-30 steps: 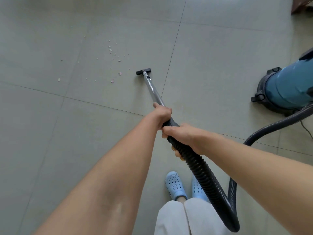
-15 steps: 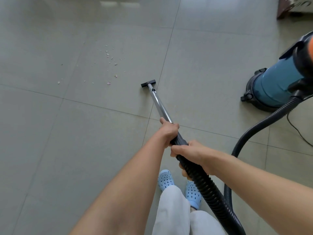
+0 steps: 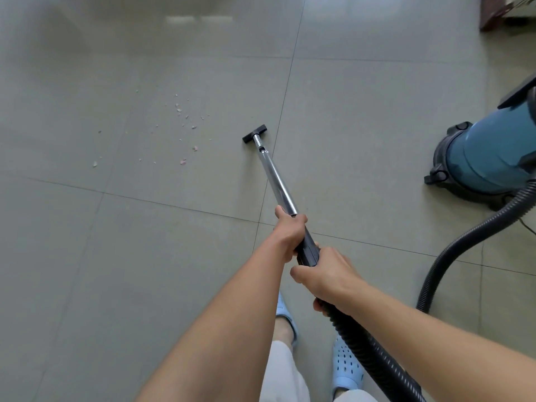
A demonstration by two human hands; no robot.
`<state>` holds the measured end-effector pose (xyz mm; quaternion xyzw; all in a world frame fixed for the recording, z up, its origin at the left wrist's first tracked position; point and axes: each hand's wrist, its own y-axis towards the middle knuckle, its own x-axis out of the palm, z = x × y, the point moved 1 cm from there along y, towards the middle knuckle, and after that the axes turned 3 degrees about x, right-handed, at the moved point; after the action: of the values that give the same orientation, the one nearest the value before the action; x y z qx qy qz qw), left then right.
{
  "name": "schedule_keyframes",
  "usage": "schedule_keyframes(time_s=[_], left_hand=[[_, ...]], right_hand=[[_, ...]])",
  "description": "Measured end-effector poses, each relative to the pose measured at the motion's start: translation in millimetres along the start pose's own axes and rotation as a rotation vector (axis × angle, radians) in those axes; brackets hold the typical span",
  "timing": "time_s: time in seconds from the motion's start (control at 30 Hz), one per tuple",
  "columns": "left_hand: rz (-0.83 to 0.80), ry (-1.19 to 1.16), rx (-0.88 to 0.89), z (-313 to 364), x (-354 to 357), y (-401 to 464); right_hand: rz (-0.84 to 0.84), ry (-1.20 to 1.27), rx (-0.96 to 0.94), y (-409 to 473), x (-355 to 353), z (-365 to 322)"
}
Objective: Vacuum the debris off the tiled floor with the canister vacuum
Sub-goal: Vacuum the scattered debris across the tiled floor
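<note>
While the nozzle [image 3: 254, 133] sits flat on the tiled floor [image 3: 87, 271], short of the mess, the step in hand looks like steering it over to the debris [image 3: 185, 123]. To do that well, I would keep the black head pressed level against the tile so its mouth seals, swing the wand [image 3: 277, 181] slowly toward ten o'clock, and sweep in overlapping passes rather than jabbing, since light flakes scatter if pushed by the head's edge. The hose [image 3: 464, 242] trailing to the blue canister vacuum [image 3: 490, 158] at three o'clock should be left enough slack that it does not tug the wand off line.

Both hands are clenched around the tool. The left hand [image 3: 290, 230] grips the top of the metal tube where it meets the black handle; the right hand [image 3: 327, 274] holds just behind it, at the start of the ribbed hose. From that grip the nozzle lies at twelve o'clock, a wand's length away, and the debris spreads from there toward nine and ten o'clock, apart from the nozzle, with a few stray flakes farther out at nine.
</note>
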<state>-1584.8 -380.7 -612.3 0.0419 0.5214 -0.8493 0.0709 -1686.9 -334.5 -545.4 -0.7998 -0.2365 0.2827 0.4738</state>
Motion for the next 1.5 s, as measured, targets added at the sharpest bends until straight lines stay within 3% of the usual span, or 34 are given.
schedule_keyframes(time_s=[0.43,0.7,1.03,1.27,1.5], left_hand=[[0.048,0.105,0.046,101,-105,75],[0.106,0.287,0.07,132,-178,104],[0.167,0.441,0.102,189,-242,139],[0.247,0.466,0.089,198,-276,140],[0.245,0.482,0.058,175,-259,114]], right_hand=[[0.037,0.049,-0.054,76,22,-142],[-0.12,0.241,0.033,102,62,-212],[-0.207,0.287,0.008,133,69,-297],[-0.26,0.254,0.0,140,83,-322],[-0.301,0.261,0.057,115,82,-293]])
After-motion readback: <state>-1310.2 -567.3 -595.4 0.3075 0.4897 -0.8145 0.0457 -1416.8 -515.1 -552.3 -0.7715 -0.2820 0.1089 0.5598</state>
